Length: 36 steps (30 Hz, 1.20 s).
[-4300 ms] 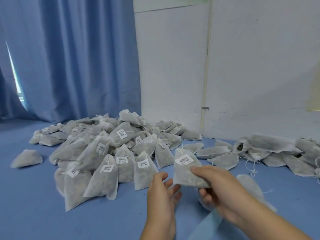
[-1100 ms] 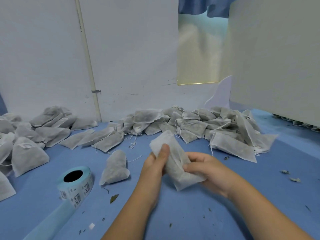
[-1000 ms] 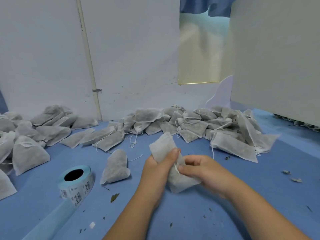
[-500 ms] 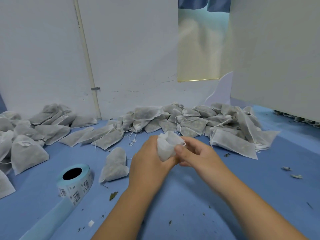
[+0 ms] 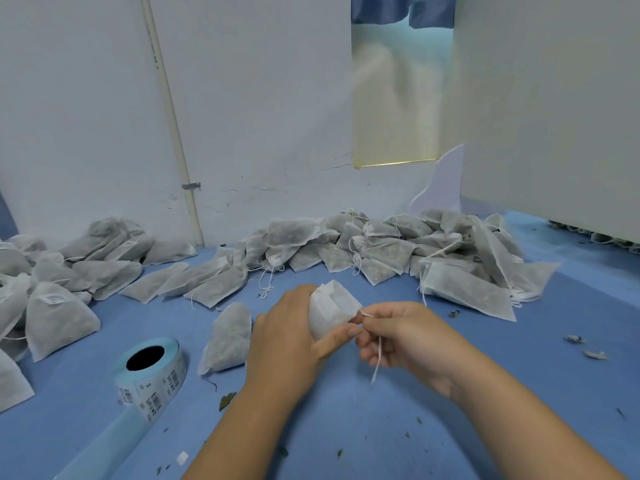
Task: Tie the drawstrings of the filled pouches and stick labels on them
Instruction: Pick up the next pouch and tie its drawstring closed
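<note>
At frame centre the left hand (image 5: 287,337) has its grip clenched round a pouch (image 5: 332,306), the right hand (image 5: 401,336) pinching its drawstring (image 5: 377,358), a label roll (image 5: 152,372) lying lower left.

White pipe (image 5: 172,109), perhaps leaf scraps (image 5: 227,400)

Head-worn view, forward and down
</note>
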Available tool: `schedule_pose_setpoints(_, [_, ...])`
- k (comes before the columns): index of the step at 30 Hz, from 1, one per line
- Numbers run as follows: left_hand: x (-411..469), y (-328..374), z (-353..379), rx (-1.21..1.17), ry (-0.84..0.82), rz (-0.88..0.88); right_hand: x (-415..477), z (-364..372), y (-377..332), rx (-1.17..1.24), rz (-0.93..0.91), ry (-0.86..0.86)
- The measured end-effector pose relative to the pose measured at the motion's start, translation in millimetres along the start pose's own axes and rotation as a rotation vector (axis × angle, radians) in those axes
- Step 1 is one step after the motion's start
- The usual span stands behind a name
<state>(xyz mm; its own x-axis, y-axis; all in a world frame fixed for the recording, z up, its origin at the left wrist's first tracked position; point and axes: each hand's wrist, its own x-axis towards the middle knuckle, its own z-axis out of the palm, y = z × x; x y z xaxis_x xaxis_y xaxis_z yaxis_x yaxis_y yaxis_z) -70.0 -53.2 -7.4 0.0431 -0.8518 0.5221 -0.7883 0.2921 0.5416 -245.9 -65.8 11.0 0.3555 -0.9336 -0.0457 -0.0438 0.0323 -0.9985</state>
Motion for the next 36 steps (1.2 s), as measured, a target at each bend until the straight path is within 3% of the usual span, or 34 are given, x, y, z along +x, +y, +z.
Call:
schedule_pose_setpoints(5, [-1, -3, -2, 0.09, -0.067, 0.045, -1, -7, -2, -0.086, 0.1, -0.041])
schedule_pose_setpoints(14, [-3, -5, 9, 0.238, -0.115, 0.101, -7, 8, -7, 0.015, -0.042, -0.079])
schedule_pose_setpoints(20, [-5, -9, 10, 0.233, -0.132, 0.102, -13, 18, -12, 0.227, -0.056, -0.048])
schedule_pose_setpoints(26, [-9, -9, 11, 0.11, -0.088, 0.136, -34, 14, -36, 0.623, -0.242, -0.193])
schedule_pose_setpoints(29, [-11, -4, 13, 0.104, -0.19, 0.143, -36, 15, -37, 0.641, -0.245, -0.207])
schedule_pose_setpoints(33, [-12, -10, 10, 0.27, -0.33, 0.136, -34, 11, -34, 0.653, -0.188, -0.295])
schedule_pose_setpoints(36, [-13, 1, 5, 0.203, -0.295, 0.166, -34, 8, -33, 0.741, -0.156, -0.407])
